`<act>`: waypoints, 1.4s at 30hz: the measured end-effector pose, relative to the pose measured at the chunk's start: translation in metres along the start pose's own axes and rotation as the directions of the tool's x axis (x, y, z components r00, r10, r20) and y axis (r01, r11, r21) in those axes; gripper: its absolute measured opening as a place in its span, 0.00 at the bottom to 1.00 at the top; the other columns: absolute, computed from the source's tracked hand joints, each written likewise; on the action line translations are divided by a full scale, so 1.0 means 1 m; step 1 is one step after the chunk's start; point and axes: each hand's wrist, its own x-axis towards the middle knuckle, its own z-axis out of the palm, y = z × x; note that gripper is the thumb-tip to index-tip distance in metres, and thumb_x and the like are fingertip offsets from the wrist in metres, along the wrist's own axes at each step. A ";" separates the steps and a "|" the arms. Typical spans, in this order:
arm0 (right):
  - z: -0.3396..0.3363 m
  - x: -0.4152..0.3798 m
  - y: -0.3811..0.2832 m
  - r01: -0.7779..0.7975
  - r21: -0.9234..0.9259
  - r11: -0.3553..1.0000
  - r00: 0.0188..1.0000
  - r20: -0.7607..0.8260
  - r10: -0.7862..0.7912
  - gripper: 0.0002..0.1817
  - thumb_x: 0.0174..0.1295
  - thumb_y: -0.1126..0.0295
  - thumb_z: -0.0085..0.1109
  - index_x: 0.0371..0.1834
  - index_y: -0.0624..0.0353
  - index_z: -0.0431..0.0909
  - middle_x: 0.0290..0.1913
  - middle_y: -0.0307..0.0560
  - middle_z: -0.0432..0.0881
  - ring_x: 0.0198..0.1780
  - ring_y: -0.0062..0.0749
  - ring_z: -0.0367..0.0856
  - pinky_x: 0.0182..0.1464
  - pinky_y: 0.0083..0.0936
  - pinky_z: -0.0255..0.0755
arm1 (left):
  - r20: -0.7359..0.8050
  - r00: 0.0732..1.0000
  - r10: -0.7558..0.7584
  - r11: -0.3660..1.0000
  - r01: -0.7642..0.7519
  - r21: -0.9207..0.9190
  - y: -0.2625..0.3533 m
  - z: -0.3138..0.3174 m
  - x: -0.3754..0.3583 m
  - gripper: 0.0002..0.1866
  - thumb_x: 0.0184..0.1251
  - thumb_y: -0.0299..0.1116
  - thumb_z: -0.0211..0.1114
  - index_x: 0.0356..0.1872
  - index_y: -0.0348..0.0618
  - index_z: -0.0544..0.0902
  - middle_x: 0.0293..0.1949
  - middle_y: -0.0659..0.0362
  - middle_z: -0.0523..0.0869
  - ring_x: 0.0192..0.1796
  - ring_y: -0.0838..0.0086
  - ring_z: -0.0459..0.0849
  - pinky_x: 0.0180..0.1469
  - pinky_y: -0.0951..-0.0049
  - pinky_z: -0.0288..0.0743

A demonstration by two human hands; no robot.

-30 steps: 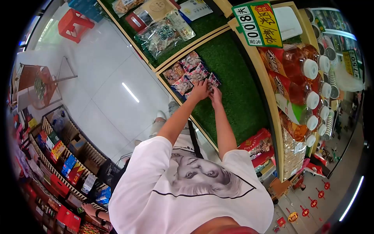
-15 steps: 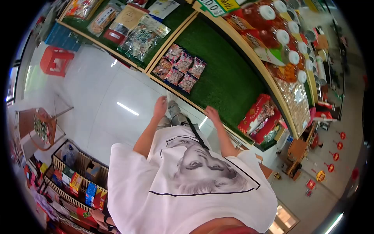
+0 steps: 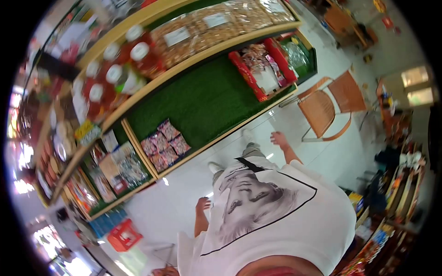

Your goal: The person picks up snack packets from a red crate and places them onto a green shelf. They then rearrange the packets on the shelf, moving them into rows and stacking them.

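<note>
My left hand (image 3: 202,204) hangs beside my white shirt (image 3: 276,202), loosely curled, with nothing visible in it. Out to the other side, my right hand (image 3: 278,138) is held over the floor, fingers apart and empty. Neither hand touches the green-lined display shelf (image 3: 198,108). Several small pink snack packets (image 3: 165,145) lie together on that shelf, nearer to my left hand. Further along it, a red open carton (image 3: 263,73) holds wrapped goods and is the closer item to my right hand.
A brown folding chair (image 3: 317,112) stands right of the shelf. Large bottles (image 3: 140,51) and bagged goods (image 3: 184,39) fill the upper tier. A red stool (image 3: 124,235) is at lower left. Part of another person's hand (image 3: 165,271) shows at the bottom edge.
The view has swung round, so the shelf slants the other way and the chair has come into view. My hands are farther from the shelf edge, and my right hand's fingers have spread.
</note>
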 end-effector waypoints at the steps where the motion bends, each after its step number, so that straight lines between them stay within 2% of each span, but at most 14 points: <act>1: -0.002 0.004 -0.019 0.105 0.060 0.993 0.995 -0.006 -0.104 0.20 0.61 0.56 0.53 0.49 0.59 0.74 0.40 0.45 0.82 0.35 0.31 0.81 0.36 0.29 0.74 | 0.009 0.997 0.080 0.994 -0.080 0.073 0.041 0.009 -0.002 0.16 0.65 0.47 0.57 0.47 0.49 0.78 0.36 0.60 0.85 0.31 0.70 0.80 0.33 0.66 0.76; 4: -0.012 0.012 -0.103 0.204 0.286 0.936 0.977 0.006 -0.215 0.22 0.61 0.55 0.53 0.51 0.62 0.74 0.44 0.49 0.82 0.41 0.33 0.81 0.43 0.28 0.75 | 0.087 0.996 -0.013 0.968 -0.009 0.249 0.136 0.042 0.097 0.16 0.66 0.47 0.56 0.44 0.47 0.79 0.33 0.62 0.85 0.30 0.75 0.80 0.32 0.71 0.75; 7: -0.028 0.046 -0.169 0.164 0.449 0.878 0.975 0.060 -0.212 0.24 0.63 0.56 0.51 0.54 0.63 0.73 0.47 0.51 0.81 0.44 0.34 0.81 0.47 0.28 0.75 | 0.031 0.900 0.436 0.873 -0.431 0.230 0.293 0.139 0.063 0.11 0.67 0.37 0.57 0.41 0.40 0.80 0.29 0.60 0.83 0.28 0.80 0.79 0.30 0.77 0.72; 8: -0.035 0.058 -0.188 0.137 0.492 0.860 0.976 0.080 -0.202 0.24 0.63 0.57 0.51 0.55 0.64 0.72 0.47 0.52 0.80 0.44 0.34 0.81 0.47 0.28 0.75 | -0.010 0.666 0.746 0.629 -0.700 0.337 0.331 0.181 0.059 0.12 0.68 0.39 0.57 0.39 0.40 0.80 0.30 0.59 0.83 0.32 0.79 0.79 0.33 0.77 0.72; 10: -0.040 0.085 -0.208 0.113 0.664 0.739 0.962 0.113 -0.249 0.24 0.64 0.59 0.49 0.58 0.64 0.70 0.48 0.53 0.80 0.45 0.35 0.81 0.50 0.28 0.75 | -0.040 0.399 0.916 0.344 -0.731 0.589 0.438 0.285 -0.012 0.11 0.70 0.34 0.56 0.45 0.40 0.80 0.38 0.53 0.84 0.40 0.67 0.83 0.43 0.71 0.74; 13: -0.056 0.138 -0.253 0.060 0.828 0.558 0.966 0.091 -0.240 0.22 0.66 0.61 0.47 0.59 0.64 0.69 0.50 0.53 0.78 0.46 0.35 0.80 0.53 0.28 0.75 | 0.199 0.244 0.949 0.095 -0.825 0.557 0.552 0.392 -0.027 0.11 0.72 0.31 0.53 0.48 0.37 0.78 0.45 0.49 0.81 0.47 0.60 0.81 0.50 0.66 0.73; 20: -0.041 0.229 -0.284 -0.224 0.917 0.331 0.952 0.278 -0.126 0.23 0.63 0.54 0.51 0.53 0.61 0.70 0.48 0.48 0.75 0.44 0.32 0.74 0.50 0.33 0.70 | 0.539 0.255 0.803 -0.248 -0.680 0.690 0.718 0.516 0.094 0.22 0.71 0.35 0.49 0.62 0.32 0.66 0.59 0.38 0.70 0.63 0.46 0.67 0.64 0.56 0.61; 28: -0.014 0.265 -0.294 -0.332 0.939 0.093 0.934 0.341 -0.104 0.21 0.58 0.53 0.53 0.48 0.54 0.71 0.50 0.43 0.74 0.49 0.31 0.73 0.49 0.29 0.69 | 0.400 0.343 0.850 -0.337 -0.231 0.913 0.748 0.525 0.170 0.31 0.57 0.35 0.62 0.61 0.29 0.66 0.58 0.35 0.71 0.64 0.45 0.66 0.66 0.52 0.59; 34: -0.029 0.236 -0.297 -0.252 0.960 0.123 0.967 0.255 -0.005 0.14 0.61 0.52 0.51 0.39 0.48 0.75 0.39 0.38 0.77 0.41 0.28 0.76 0.42 0.28 0.70 | 0.472 0.509 0.720 -0.309 -0.375 0.874 0.738 0.537 0.105 0.35 0.53 0.35 0.63 0.65 0.37 0.65 0.52 0.43 0.77 0.59 0.47 0.72 0.62 0.52 0.64; 37: -0.034 0.226 -0.271 0.036 0.975 0.221 0.997 -0.050 0.058 0.20 0.63 0.48 0.49 0.44 0.53 0.75 0.45 0.41 0.76 0.45 0.29 0.74 0.48 0.26 0.70 | 0.455 0.310 0.835 -0.191 -0.612 0.768 0.705 0.532 0.108 0.24 0.51 0.29 0.62 0.53 0.35 0.74 0.43 0.40 0.80 0.48 0.48 0.78 0.51 0.53 0.72; 38: -0.036 0.228 -0.249 0.124 0.950 0.288 0.990 -0.100 -0.095 0.26 0.66 0.47 0.46 0.59 0.51 0.71 0.54 0.46 0.75 0.54 0.38 0.73 0.59 0.35 0.67 | 0.608 0.283 0.742 -0.307 -0.663 0.683 0.700 0.534 0.067 0.24 0.52 0.31 0.61 0.54 0.36 0.74 0.46 0.44 0.80 0.51 0.51 0.77 0.53 0.56 0.72; 39: -0.056 0.193 -0.261 0.237 0.901 0.364 0.962 -0.165 -0.218 0.25 0.68 0.50 0.43 0.57 0.56 0.73 0.54 0.47 0.77 0.56 0.37 0.75 0.58 0.35 0.69 | 0.541 0.509 0.669 0.019 -0.740 0.673 0.705 0.548 -0.019 0.23 0.51 0.31 0.61 0.51 0.34 0.75 0.45 0.42 0.80 0.53 0.48 0.76 0.55 0.53 0.70; 41: -0.061 0.185 -0.248 0.287 0.872 0.397 0.819 -0.008 -0.574 0.25 0.68 0.55 0.39 0.58 0.61 0.73 0.52 0.51 0.79 0.49 0.37 0.80 0.52 0.32 0.76 | 0.402 0.386 0.830 0.044 -0.764 0.643 0.664 0.531 -0.015 0.25 0.51 0.32 0.62 0.53 0.35 0.75 0.49 0.36 0.77 0.56 0.44 0.73 0.60 0.53 0.66; 42: -0.064 0.174 -0.256 0.209 0.886 0.413 0.854 0.041 -0.519 0.25 0.67 0.56 0.37 0.59 0.60 0.73 0.51 0.53 0.78 0.51 0.40 0.79 0.53 0.32 0.75 | 0.382 0.250 0.890 0.014 -0.852 0.524 0.654 0.525 -0.028 0.27 0.52 0.31 0.61 0.57 0.37 0.72 0.54 0.38 0.74 0.56 0.44 0.73 0.60 0.53 0.66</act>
